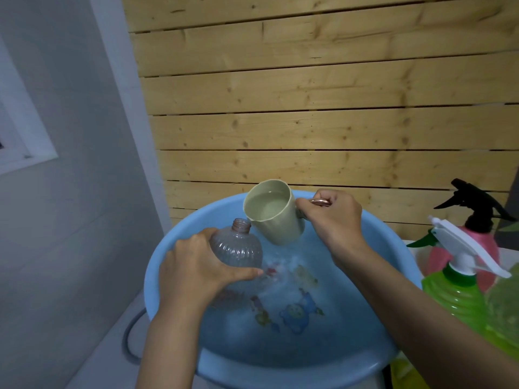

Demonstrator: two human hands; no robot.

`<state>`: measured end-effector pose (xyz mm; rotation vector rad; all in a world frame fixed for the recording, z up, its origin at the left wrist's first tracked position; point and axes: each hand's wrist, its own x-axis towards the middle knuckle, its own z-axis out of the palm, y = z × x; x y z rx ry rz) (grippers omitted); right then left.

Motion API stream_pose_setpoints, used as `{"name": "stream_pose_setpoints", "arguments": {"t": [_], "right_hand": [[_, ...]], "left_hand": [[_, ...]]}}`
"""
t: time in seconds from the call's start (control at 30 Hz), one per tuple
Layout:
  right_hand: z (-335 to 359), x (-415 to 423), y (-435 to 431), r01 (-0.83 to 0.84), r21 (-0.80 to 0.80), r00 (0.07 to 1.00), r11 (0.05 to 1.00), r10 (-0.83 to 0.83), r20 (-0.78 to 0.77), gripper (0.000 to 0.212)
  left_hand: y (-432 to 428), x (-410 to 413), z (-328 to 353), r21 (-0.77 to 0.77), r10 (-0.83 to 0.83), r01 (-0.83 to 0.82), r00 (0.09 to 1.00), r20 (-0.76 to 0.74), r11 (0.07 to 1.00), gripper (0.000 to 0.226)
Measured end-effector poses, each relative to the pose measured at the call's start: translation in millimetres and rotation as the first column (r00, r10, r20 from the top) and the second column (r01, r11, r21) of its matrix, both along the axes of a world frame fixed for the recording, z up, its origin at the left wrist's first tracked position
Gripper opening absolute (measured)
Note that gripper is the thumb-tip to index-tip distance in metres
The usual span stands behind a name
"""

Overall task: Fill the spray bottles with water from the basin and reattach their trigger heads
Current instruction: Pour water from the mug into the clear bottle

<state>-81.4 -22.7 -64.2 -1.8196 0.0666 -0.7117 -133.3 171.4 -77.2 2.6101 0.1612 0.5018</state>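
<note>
1. Now the left hand (196,265) holds the clear ribbed bottle (237,247) over the blue basin (150,279). Its fingers and thumb are curled round the body of the bottle.
2. This bottle is tilted, with the neck pointing up and away from the person. The neck is open and has no trigger head on it.
3. It is not possible to tell if the bottom of the bottle touches the water (323,341) or is only just above it.
4. The right hand (334,217) grips the copper-coloured handle (321,202) of a beige cup (273,217), and the fingers are closed round this handle.
5. The cup has water inside and leans toward the bottle. Its small spout is just beside the bottle's neck.
6. The basin is filled with water, and cartoon pictures show through it on the bottom.
7. At the right of the basin is a green spray bottle (455,299) with a white trigger head (471,248) on it.
8. Behind it is a pink spray bottle (483,245) with a black trigger head (474,203) on it.
9. The basin stands on a white desk (98,346), and behind it is a wall of wooden slats (309,94).
</note>
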Motion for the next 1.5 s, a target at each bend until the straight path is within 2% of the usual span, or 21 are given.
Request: {"name": "stream_pose_setpoints", "arguments": {"t": [0.57,1.0,1.5], "right_hand": [[-1.0,0.1,0.9,0.018,-0.093,0.991,0.996,-0.006,0.13,0.042],[-2.8,2.9,0.3,0.058,-0.149,0.977,0.987,-0.026,0.212,0.047],[-1.7,2.6,1.4,0.075,-0.184,0.971,0.98,-0.029,0.237,0.046]], "left_hand": [[-1.9,-0.9,2.2,0.019,-0.002,0.002,1.0,-0.031,1.0,0.08],[-2.4,-2.5,3.3,0.018,-0.011,0.012,0.999,-0.032,1.0,0.08],[-3.3,-3.3,5.3,0.023,-0.03,0.031,0.999,-0.04,0.999,0.079]]}}
